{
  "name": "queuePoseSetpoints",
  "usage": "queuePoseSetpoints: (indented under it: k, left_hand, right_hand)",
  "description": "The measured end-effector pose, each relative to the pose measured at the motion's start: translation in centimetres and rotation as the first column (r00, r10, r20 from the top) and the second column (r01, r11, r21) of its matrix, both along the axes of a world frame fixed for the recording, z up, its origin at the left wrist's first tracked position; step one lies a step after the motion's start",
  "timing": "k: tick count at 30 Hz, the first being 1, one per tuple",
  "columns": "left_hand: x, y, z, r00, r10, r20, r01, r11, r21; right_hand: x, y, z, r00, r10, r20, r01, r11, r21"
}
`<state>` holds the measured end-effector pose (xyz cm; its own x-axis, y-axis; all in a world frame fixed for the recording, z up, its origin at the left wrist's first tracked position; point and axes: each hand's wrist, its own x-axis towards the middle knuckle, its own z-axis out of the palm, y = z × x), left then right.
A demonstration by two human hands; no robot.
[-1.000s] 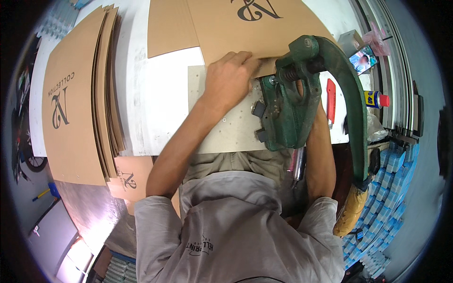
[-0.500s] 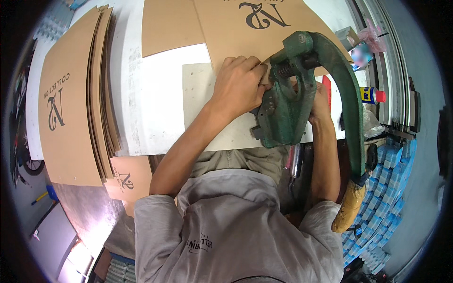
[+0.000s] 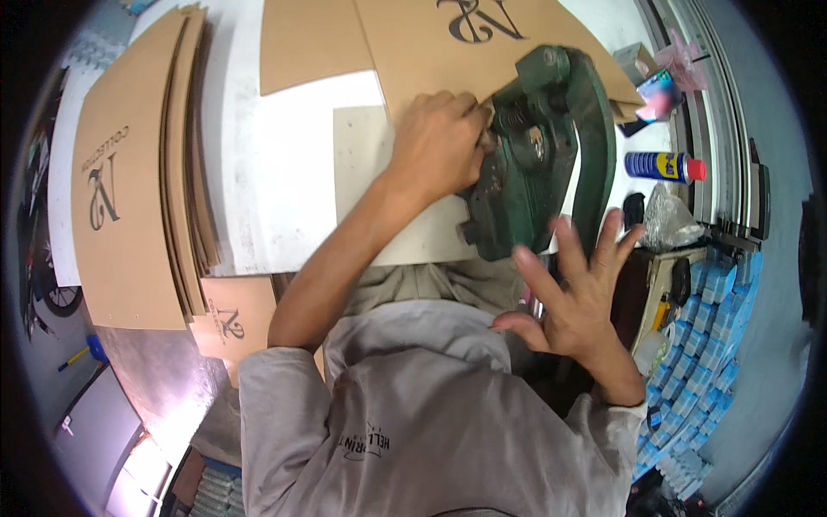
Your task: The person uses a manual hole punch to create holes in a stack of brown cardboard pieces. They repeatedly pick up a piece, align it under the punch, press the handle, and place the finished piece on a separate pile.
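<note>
My left hand (image 3: 441, 145) is closed at the near edge of a brown cardboard sheet (image 3: 431, 60), beside the jaw of a green metal hand press (image 3: 525, 189). Its fingertips are partly hidden by the press. My right hand (image 3: 581, 306) is open with its fingers spread, in front of the press near the table's front edge. The press's curved lever (image 3: 599, 155) runs down behind my right fingers, and its handle end is hidden there.
Stacked cardboard sheets (image 3: 129, 172) lie at the left, a smaller printed card (image 3: 237, 314) near them. At the right stand a blue spray can with a red cap (image 3: 663, 166), a clear plastic bag (image 3: 672, 220) and blue-wrapped bundles (image 3: 698, 353). A pale board (image 3: 357, 164) lies left of the press.
My right hand has come out from behind the press toward me and spread open. The lever has swung from the far right inward to the left. My left hand has stayed by the jaw.
</note>
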<state>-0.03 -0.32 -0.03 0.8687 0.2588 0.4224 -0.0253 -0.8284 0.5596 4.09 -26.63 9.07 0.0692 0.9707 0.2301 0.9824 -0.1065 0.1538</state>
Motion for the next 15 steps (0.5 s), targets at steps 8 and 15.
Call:
queuePoseSetpoints:
  k: [8, 15]
  left_hand:
    - [0.7, 2.8, -1.9, 0.988, 0.102, -0.120, -0.051, 0.928, 0.369]
    - [-0.6, 7.1, 2.7, 0.715, 0.577, 0.395, -0.305, 0.765, -0.567]
  right_hand:
    - [1.1, 1.3, 6.6, 0.395, 0.345, -0.852, 0.363, 0.793, 0.490]
    - [8.0, -0.5, -10.1, 0.665, -0.339, -0.665, 0.485, 0.873, 0.041]
